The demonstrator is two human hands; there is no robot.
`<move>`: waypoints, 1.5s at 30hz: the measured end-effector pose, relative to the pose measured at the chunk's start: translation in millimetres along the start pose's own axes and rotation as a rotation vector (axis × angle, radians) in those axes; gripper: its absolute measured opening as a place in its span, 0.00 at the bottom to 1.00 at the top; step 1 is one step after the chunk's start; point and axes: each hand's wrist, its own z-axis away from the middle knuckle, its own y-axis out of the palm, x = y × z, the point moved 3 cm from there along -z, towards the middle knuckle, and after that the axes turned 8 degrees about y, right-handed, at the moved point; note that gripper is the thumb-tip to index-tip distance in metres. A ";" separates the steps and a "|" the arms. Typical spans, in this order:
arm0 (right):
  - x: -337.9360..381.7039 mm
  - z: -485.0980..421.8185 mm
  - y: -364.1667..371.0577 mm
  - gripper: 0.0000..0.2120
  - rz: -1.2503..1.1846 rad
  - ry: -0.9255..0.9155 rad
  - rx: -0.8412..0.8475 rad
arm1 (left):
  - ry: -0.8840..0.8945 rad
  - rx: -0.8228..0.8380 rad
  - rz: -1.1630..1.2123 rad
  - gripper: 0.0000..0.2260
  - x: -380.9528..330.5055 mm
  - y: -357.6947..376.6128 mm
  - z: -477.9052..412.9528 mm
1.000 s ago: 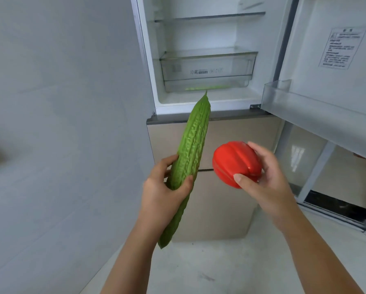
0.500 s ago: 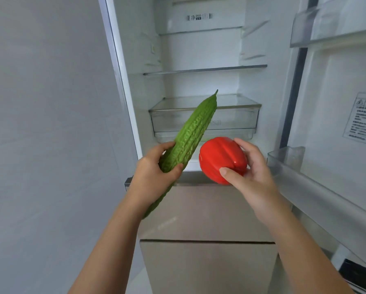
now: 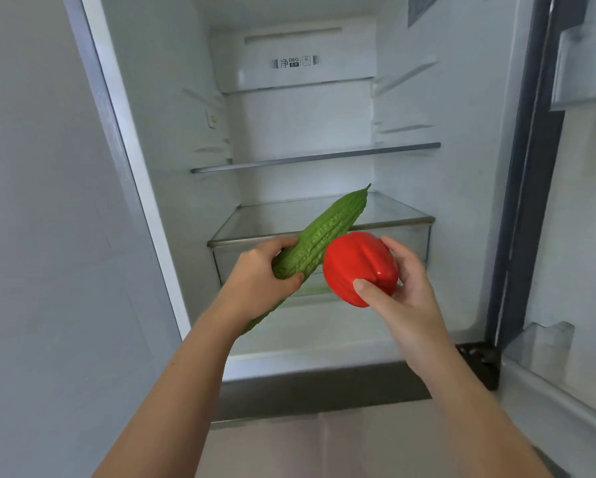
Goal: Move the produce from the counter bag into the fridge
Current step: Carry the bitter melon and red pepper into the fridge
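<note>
My left hand [image 3: 258, 277] grips a long green bitter gourd [image 3: 327, 232] near its lower end; the gourd tilts up and to the right, its tip over the glass shelf [image 3: 393, 220] above the crisper drawer [image 3: 417, 243]. My right hand [image 3: 403, 291] holds a shiny red bell pepper [image 3: 356, 262] just right of the gourd, touching it. Both are held in front of the open fridge [image 3: 462, 201], at the height of the drawer. The counter bag is out of view.
A grey wall [image 3: 48, 236] stands close on the left. The open fridge door [image 3: 586, 236] with clear door bins [image 3: 586, 63] is on the right. A higher glass shelf [image 3: 317, 157] spans the fridge. Below lies the beige freezer front [image 3: 289, 450].
The view has risen and come closer to the fridge. Both hands have moved up and forward with the gourd and pepper, and the gourd has tilted further to the right.
</note>
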 end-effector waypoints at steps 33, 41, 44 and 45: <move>-41.1 -170.9 -0.7 0.30 0.001 -0.186 -0.179 | 0.157 0.399 -0.048 0.16 113.5 36.1 -247.6; -42.9 -177.9 -2.8 0.29 0.025 -0.220 -0.160 | 0.133 0.387 -0.004 0.21 127.3 47.8 -256.0; -44.2 -179.4 -3.7 0.30 0.041 -0.214 -0.177 | 0.105 0.357 0.024 0.19 130.8 46.8 -257.7; -44.7 -180.1 -3.3 0.30 0.047 -0.210 -0.177 | 0.098 0.341 0.023 0.19 132.9 46.4 -258.2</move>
